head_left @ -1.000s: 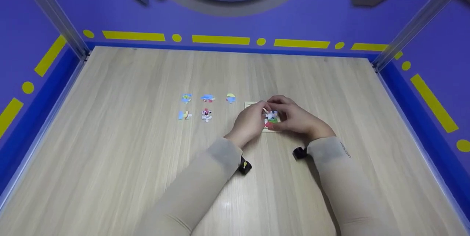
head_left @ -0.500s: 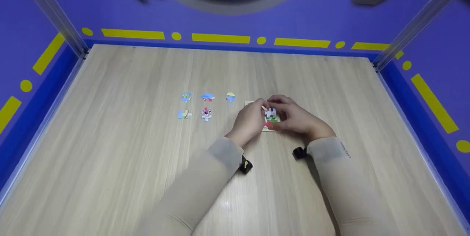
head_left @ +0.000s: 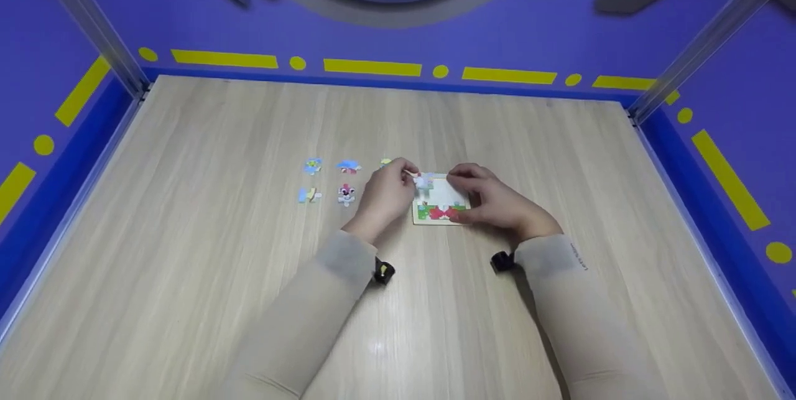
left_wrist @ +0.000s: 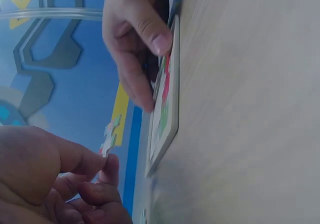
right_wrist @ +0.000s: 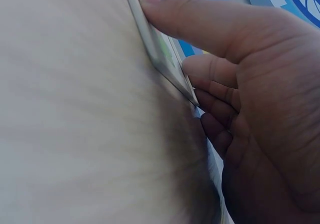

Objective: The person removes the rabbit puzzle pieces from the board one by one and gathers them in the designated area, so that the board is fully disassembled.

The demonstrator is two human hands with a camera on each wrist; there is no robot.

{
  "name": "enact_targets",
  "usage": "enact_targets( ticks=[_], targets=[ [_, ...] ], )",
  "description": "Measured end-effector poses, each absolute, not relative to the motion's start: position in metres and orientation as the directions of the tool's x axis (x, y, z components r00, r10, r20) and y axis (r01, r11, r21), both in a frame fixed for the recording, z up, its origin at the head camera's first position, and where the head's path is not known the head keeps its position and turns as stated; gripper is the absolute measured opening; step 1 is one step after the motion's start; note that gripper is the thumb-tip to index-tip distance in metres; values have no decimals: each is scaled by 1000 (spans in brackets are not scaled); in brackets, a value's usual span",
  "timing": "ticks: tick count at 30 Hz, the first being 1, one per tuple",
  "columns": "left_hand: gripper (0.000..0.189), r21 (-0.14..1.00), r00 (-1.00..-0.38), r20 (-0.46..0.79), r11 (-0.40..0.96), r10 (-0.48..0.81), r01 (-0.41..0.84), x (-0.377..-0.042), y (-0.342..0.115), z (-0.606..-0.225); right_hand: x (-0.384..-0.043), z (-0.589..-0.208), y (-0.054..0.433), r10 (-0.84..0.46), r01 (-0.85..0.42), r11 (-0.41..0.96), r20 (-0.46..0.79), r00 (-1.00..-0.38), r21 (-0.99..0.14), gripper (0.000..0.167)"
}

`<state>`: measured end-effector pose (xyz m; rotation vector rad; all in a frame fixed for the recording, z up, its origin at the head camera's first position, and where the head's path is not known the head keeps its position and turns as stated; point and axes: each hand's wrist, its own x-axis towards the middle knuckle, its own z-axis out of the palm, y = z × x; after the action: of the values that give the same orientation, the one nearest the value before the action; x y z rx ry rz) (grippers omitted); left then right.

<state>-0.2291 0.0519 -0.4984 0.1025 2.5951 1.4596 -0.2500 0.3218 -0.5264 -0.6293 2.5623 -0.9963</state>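
A left hand (head_left: 384, 198) is pinching a puzzle piece (head_left: 425, 183) while a right hand (head_left: 497, 201) is gripping the tray (head_left: 446, 191).
From the head view, the piece is hovering over the tray's upper-left part, right of the frame's centre, and the tray is lying on the table (head_left: 249, 275) with green-and-red pieces (head_left: 435, 213) filling its lower row; five loose pieces (head_left: 346, 195) are sitting to the left, one partly hidden by the left hand. In the left wrist view, at lower left, thumb and finger are holding the piece clear of the tray. In the right wrist view, the right thumb is touching the tray at the top, the fingers curling behind its corner.
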Motion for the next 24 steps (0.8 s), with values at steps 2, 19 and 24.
enact_targets(
  ticks=[2, 19, 24],
  targets=[
    [29, 853, -986, -115, 521, 124, -34, -228, 42, -498, -250, -527, 321, -507, -284, 664, -136, -851, -692, 85],
    [19, 836, -984, -147, 544, 100, -70, -233, -2, -502, -249, -524, 319, -477, -242, 686, -173, -862, -686, 86],
    [14, 805, -978, -176, 588, 109, -79, -240, -10, -513, -248, -524, 319, -478, -242, 688, -177, -860, -684, 86]
  ],
)
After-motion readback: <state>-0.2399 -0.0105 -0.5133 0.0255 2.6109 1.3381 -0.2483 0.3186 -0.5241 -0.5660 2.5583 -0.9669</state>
